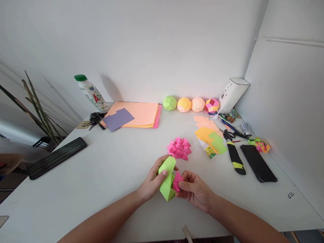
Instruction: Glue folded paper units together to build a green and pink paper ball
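Note:
My left hand (155, 178) is closed around a light green folded-paper shape (167, 184), thumb on its near face. To the right, my right hand (196, 189) pinches a small pink folded-paper piece (178, 181) between thumb and fingers. The pink piece meets the right side of the green shape; whether it is tucked in there I cannot tell. Just beyond both hands lies a heap of similar pink folded pieces (179, 147) on the white table (106, 175).
Along the wall stand several faceted paper balls (169, 103), beside a white box (234, 96). To the right lie paper scraps (204, 133), a glue tube (210, 152), a cutter (236, 158) and a black phone (258, 163). Colored sheets (139, 113) and a bottle (92, 94) are at the left.

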`<state>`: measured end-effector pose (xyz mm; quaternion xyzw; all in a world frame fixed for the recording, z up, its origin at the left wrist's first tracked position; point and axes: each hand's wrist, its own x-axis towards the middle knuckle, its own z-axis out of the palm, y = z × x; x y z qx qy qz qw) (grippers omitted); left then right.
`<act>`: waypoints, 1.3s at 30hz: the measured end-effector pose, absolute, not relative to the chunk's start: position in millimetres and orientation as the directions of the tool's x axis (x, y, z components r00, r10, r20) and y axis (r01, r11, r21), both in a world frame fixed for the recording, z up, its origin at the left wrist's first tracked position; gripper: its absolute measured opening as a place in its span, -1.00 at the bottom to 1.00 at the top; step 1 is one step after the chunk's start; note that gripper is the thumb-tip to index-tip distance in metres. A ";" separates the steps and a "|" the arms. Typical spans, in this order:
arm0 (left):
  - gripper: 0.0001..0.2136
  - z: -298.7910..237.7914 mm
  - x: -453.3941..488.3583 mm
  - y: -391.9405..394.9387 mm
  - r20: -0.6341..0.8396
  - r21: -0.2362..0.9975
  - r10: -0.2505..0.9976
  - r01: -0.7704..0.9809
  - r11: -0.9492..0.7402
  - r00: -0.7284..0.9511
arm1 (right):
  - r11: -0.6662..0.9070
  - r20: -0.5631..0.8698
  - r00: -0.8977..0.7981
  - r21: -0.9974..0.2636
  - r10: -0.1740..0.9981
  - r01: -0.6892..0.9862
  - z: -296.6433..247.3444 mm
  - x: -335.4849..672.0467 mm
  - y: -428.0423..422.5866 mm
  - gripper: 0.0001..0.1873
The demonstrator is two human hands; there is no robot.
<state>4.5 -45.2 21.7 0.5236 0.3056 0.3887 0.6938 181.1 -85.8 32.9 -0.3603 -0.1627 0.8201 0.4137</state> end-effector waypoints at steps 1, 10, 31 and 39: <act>-0.52 22.0 4.5 -45.3 -0.018 0.964 0.859 -0.219 0.151 0.512 | -0.605 -0.455 -0.399 -0.572 0.796 -0.554 33.3 181.2 -85.9 -0.68; -0.48 27.0 4.0 -44.7 -0.054 0.969 0.849 -0.177 0.171 0.525 | -0.592 -0.431 -0.407 -0.612 0.806 -0.525 33.6 182.5 -86.1 -0.71; -0.48 30.2 4.9 -44.6 -0.134 0.970 0.845 -0.107 0.220 0.518 | -0.489 -0.368 -0.336 -0.762 0.867 -0.425 34.7 181.4 -85.1 -0.75; -0.47 31.9 5.5 -46.7 -0.112 0.992 0.874 0.010 0.122 0.473 | -0.425 -0.329 -0.296 -0.826 0.897 -0.371 30.5 182.5 -86.5 -0.77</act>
